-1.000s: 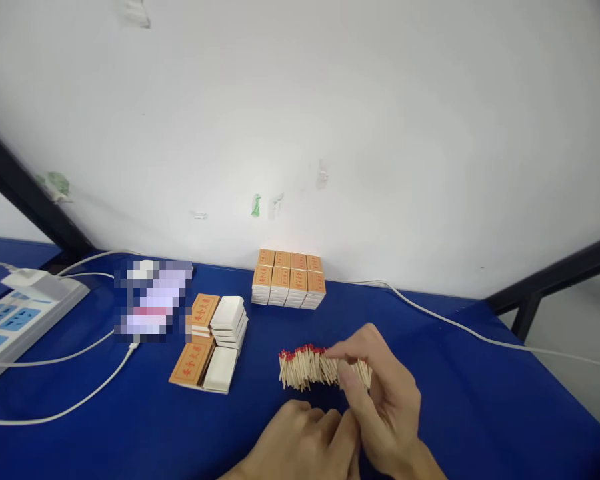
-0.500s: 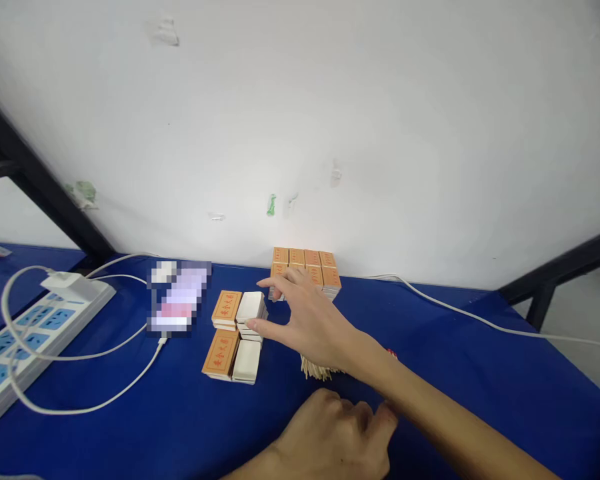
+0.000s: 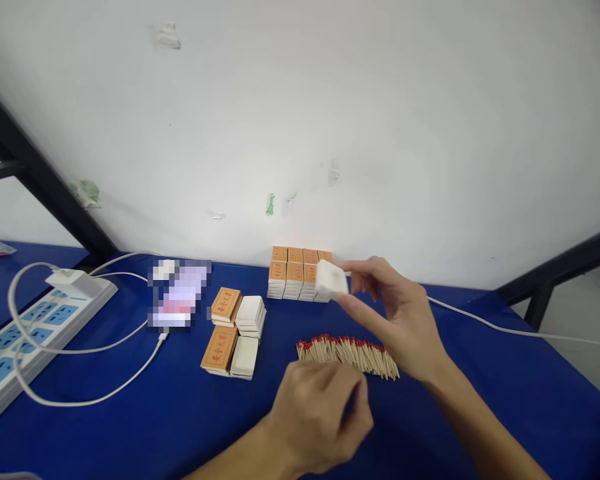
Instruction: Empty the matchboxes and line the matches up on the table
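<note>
Between the thumb and fingers of my right hand point(image 3: 397, 313) is a white matchbox tray point(image 3: 331, 280), slightly blurred, raised in front of the stacked matchboxes. My left hand point(image 3: 325, 417) is closed, its fingers curled inward; whatever may be in them is hidden. Just beyond it lies a wide row of loose matches point(image 3: 350, 353), red heads facing the wall. To the left, white trays stand in two piles, a taller one point(image 3: 251, 313) behind a lower one point(image 3: 245, 358). Orange matchbox sleeves point(image 3: 219, 348) with red characters are stacked beside them.
Orange-topped matchboxes point(image 3: 295, 272) are stacked against the wall. A pixelated phone-like object point(image 3: 185, 293) with a white cable lies left, near a power strip point(image 3: 45, 327) with a charger point(image 3: 75, 283). Another cable point(image 3: 500, 327) runs along the right. Black metal bars flank the blue table point(image 3: 145, 427).
My right hand has gone from the tray pile to the right, carrying a white tray off it. The matches are uncovered. My left hand has shifted slightly left and turned, still closed.
</note>
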`<state>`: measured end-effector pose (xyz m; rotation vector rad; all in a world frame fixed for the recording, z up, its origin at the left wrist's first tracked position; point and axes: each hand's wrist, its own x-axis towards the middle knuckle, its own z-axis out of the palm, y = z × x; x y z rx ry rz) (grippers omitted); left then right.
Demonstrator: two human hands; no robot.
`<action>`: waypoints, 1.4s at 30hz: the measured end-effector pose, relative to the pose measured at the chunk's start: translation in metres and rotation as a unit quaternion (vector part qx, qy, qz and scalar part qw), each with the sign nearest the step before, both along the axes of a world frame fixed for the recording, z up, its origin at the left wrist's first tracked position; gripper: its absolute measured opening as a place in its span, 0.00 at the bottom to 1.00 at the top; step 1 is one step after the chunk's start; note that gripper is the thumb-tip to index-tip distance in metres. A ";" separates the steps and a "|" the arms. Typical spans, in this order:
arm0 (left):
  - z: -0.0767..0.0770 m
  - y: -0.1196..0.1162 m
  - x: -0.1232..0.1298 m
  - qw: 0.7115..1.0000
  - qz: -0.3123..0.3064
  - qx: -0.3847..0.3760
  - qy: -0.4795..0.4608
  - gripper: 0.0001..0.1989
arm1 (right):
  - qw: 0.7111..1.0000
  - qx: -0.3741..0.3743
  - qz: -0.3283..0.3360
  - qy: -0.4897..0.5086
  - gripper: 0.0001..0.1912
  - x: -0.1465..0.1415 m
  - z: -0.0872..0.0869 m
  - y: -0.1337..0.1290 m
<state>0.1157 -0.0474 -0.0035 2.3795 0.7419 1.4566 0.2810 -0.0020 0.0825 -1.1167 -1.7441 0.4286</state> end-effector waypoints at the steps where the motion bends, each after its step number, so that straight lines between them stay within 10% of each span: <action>1: 0.005 0.002 -0.003 0.999 0.010 -0.026 -0.021 0.06 | 0.999 -0.006 -0.009 0.034 0.13 0.010 -0.009 -0.002; 8: 0.024 0.015 -0.028 0.983 0.024 -0.163 -0.083 0.25 | 0.998 -0.014 0.028 0.050 0.15 0.023 -0.064 -0.021; 17: 0.004 0.011 -0.043 0.997 -0.019 0.013 0.075 0.32 | 0.982 0.125 0.072 -0.120 0.13 -0.004 -0.081 -0.037; 37: -0.008 -0.001 -0.038 0.987 0.056 -0.147 -0.005 0.29 | 0.966 0.139 0.061 -0.211 0.24 0.013 -0.070 -0.034; 42: -0.002 0.000 -0.036 0.978 0.077 -0.191 -0.025 0.26 | 0.972 0.151 -0.026 -0.180 0.17 0.025 -0.068 -0.029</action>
